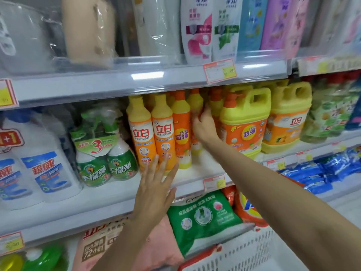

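Note:
On the middle shelf (109,194) stand several orange and yellow dish-soap bottles. My left hand (154,184) is held flat, fingers straight, with its fingertips against the lower part of the second front bottle (163,130). My right hand (204,126) reaches deeper into the shelf. Its fingers curl round a yellow-topped bottle (196,102) in the back row, behind the front orange bottle (181,132). The lower part of that back bottle is hidden by my hand and the bottles in front.
Two big yellow jugs (246,122) with handles stand right of my right hand. Green spray bottles (105,153) and white detergent jugs (46,165) stand to the left. Shampoo bottles (199,30) fill the shelf above. Below lie detergent bags (203,218) and a white basket (254,253).

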Available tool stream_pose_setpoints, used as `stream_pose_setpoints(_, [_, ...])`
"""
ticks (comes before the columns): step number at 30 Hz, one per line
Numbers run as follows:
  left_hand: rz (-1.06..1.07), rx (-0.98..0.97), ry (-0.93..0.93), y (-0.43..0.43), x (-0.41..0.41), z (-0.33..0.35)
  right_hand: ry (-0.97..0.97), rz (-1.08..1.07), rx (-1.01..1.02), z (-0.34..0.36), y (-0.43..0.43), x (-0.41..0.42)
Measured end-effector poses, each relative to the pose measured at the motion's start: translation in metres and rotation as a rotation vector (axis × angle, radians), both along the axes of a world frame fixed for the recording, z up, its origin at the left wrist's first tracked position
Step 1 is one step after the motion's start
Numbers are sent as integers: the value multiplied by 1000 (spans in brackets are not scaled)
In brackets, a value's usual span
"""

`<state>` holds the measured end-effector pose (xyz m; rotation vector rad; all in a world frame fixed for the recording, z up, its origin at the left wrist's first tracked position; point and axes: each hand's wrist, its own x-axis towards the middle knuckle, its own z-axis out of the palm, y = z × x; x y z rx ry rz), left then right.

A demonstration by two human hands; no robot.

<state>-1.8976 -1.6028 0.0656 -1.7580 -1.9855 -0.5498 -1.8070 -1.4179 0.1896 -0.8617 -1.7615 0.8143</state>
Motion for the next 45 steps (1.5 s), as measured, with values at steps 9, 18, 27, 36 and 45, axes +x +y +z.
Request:
stream_pose_setpoints(9, [-4, 9, -9, 1, -2, -1, -37, -137, 214, 7, 3, -2])
stream_pose_setpoints(18, [1, -2, -30, 1, 1, 2, -110, -184, 318, 14, -9, 19])
stream_pose_setpoints(27, [-2, 13, -187, -2, 16, 7, 48, -122, 351, -1, -50, 81])
stream_pose_setpoints(36, [-55, 221, -1579, 5, 89, 35, 544, 83, -16, -35, -65, 175])
stream_pose_setpoints(45, [-327, 331, -2147, -6, 120, -12, 439, 474, -339, -80, -71, 216])
